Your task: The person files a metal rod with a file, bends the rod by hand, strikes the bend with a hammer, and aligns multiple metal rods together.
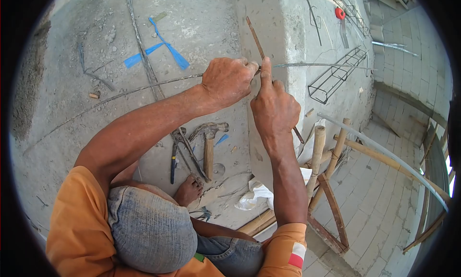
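My left hand is closed around a long thin cable, which runs from the lower left across the floor. My right hand is wrapped round a thin rusty blade, its index finger stretched along it. The blade's upper part sticks out above the hand and its other end shows below. Both hands are close together, and the blade crosses the cable at the left fingertips. Beyond the hands the cable continues to the right. The exact contact point is partly hidden by the fingers.
A hammer, pliers and long cutters lie below the hands. Blue strips lie upper left. Rebar frames and a red tape measure are right, with bamboo poles beside a drop at lower right.
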`<state>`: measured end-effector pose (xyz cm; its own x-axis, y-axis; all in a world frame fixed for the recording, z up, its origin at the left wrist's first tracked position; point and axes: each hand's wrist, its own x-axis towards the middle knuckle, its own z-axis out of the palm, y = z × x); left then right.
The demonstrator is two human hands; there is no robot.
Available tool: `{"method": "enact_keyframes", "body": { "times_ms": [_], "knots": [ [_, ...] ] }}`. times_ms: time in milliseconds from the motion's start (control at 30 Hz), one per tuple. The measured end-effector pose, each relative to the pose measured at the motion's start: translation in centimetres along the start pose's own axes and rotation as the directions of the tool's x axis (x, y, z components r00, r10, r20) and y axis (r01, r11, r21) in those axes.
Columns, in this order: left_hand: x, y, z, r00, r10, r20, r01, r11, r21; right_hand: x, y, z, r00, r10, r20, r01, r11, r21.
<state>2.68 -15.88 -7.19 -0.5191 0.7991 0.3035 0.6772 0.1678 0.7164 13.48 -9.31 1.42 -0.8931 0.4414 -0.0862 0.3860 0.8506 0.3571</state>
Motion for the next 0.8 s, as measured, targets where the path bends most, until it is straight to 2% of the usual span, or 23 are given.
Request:
{"method": "enact_keyframes", "body": {
  "times_ms": [67,200,300,400,467,600,667,800],
  "knots": [
    [0.2,-0.5,-0.1,0.999,0.002,0.05,-0.002,1.0,-0.015,2.3,-0.4,1.2,0.998,-0.015,-0.059,0.018,0.999,0.049],
    [0.1,-0.7,0.2,0.999,-0.031,0.036,0.033,0.997,-0.067,-1.0,0.0,-0.1,0.999,0.016,0.045,-0.017,0.999,0.03],
    [0.3,-0.4,0.3,1.0,-0.023,-0.004,0.023,0.997,-0.069,-0.6,0.1,-0.2,1.0,0.012,0.021,-0.012,1.0,0.002],
    [0.3,-0.8,0.0,0.999,-0.018,0.035,0.021,0.997,-0.071,0.8,-0.5,0.8,0.999,-0.013,-0.04,0.015,0.999,0.038],
    [0.2,-0.7,0.1,0.997,-0.035,0.061,0.041,0.995,-0.093,-1.5,-0.5,-0.1,1.0,0.01,0.028,-0.011,1.0,0.024],
    [-0.1,-0.1,0.4,1.0,-0.014,0.018,0.016,0.995,-0.103,-2.0,0.0,-0.1,0.999,0.023,0.049,-0.022,1.0,-0.021],
    [0.1,-0.3,0.2,1.0,-0.008,-0.009,0.008,0.996,-0.084,1.1,-0.4,1.1,0.999,0.0,-0.04,0.001,1.0,0.003],
    [0.3,-0.8,-0.1,0.998,-0.021,0.064,0.027,0.995,-0.096,-1.8,-0.4,0.4,0.999,0.05,0.014,-0.05,0.999,0.011]
  ]
}}
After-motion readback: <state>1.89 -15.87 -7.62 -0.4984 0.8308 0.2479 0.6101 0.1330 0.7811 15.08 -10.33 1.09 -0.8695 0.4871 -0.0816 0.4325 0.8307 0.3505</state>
